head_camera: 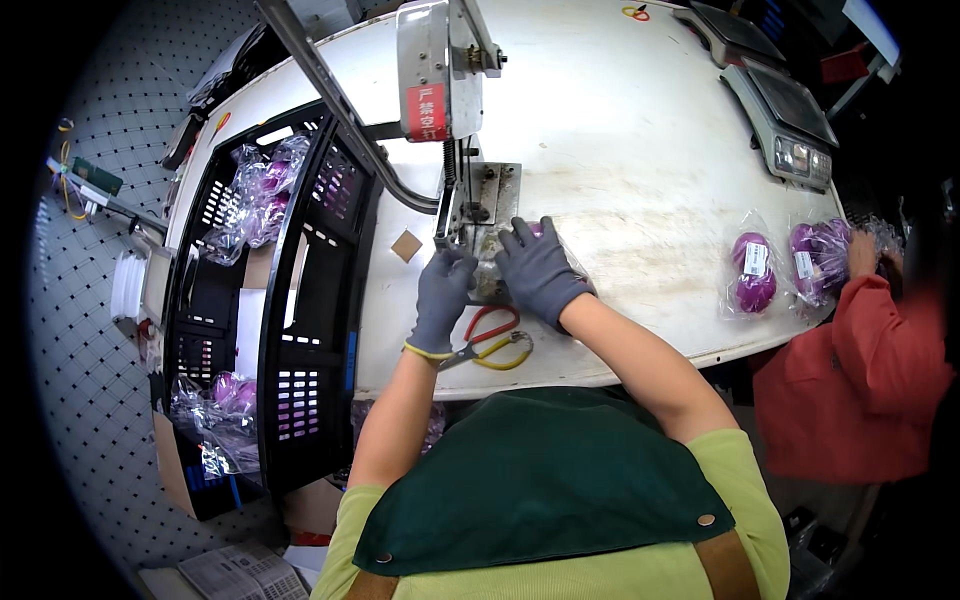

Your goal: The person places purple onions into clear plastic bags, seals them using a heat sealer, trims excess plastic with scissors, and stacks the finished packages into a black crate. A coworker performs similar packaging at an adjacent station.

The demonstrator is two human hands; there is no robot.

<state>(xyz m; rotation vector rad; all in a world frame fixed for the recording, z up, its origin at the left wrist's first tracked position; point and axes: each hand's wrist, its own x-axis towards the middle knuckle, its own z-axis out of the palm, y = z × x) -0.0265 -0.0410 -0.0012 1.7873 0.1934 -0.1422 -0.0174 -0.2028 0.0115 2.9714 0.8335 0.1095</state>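
Note:
My left hand (444, 289), in a grey glove with a yellow cuff, has its fingertips bunched at the lower end of a metal bag-clipping machine (455, 214); whether it pinches something is hidden. My right hand (538, 274), gloved in grey, lies over a bagged purple item (536, 231) just right of the machine's base plate. Only small parts of that item and its clear plastic bag show around the hand. Scissors (491, 341) with one red and one yellow handle lie on the white table below the machine, near my left wrist.
Black plastic crates (281, 300) with bagged purple produce stand at the left. At the right edge, a co-worker in red (862, 375) handles bagged purple produce (814, 262) beside another labelled bag (754, 271). Weighing scales (787, 124) stand at the back right of the table (630, 150).

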